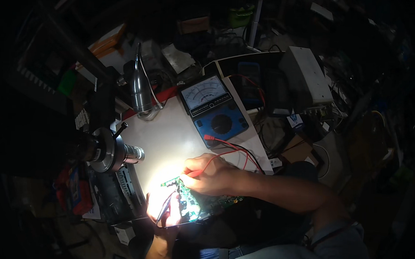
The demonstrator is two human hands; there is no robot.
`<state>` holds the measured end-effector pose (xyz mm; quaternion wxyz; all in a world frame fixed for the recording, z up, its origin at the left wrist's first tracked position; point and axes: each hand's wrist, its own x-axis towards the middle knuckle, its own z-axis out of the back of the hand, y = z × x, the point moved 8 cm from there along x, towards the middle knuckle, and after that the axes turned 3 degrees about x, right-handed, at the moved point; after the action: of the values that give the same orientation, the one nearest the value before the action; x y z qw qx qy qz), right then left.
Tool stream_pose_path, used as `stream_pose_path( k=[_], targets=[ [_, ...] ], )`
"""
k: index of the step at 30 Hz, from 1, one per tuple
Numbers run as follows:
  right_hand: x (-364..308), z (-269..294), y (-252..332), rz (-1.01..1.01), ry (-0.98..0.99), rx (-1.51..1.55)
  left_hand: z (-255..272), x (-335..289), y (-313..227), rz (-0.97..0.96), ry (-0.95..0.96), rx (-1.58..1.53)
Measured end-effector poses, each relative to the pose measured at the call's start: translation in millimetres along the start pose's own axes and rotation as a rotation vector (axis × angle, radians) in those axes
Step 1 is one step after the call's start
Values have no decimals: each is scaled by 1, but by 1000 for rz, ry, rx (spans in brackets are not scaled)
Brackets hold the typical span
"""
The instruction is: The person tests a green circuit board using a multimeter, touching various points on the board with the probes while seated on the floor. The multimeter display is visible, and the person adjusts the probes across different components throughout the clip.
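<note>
A green circuit board (pixel 189 203) lies under a bright light at the near edge of the white work surface. My left hand (pixel 165 210) is closed on a black test probe (pixel 165 204), its tip pointing at the board's upper left part. From the right, my right hand (pixel 210 173) pinches a red test probe (pixel 195 173) over the board's upper edge. Glare and fingers hide whether either tip touches. Beyond the hands lies an analog multimeter (pixel 214 110) with a dial face and a blue lower half; a red plug and a black lead run from it.
A metal lamp (pixel 141 92) stands at the far left of the white surface (pixel 161 132). Left of the board, a dark stand carries a silver lens barrel (pixel 133 154). A grey box (pixel 307 76) sits at the back right among cables. Red-and-blue tools (pixel 77 191) lie at left.
</note>
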<state>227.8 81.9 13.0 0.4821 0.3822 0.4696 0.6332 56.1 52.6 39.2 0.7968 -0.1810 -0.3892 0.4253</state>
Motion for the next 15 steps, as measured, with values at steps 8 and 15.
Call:
stream_pose_path(
  k=[8, 15],
  targets=[
    [0, -1, -1, -32, 17, 26, -1, 0, 4, 14, 17, -30],
    [0, -2, -2, -32, 31, 32, -1, -1, 4, 121, 57, -94]
  ],
)
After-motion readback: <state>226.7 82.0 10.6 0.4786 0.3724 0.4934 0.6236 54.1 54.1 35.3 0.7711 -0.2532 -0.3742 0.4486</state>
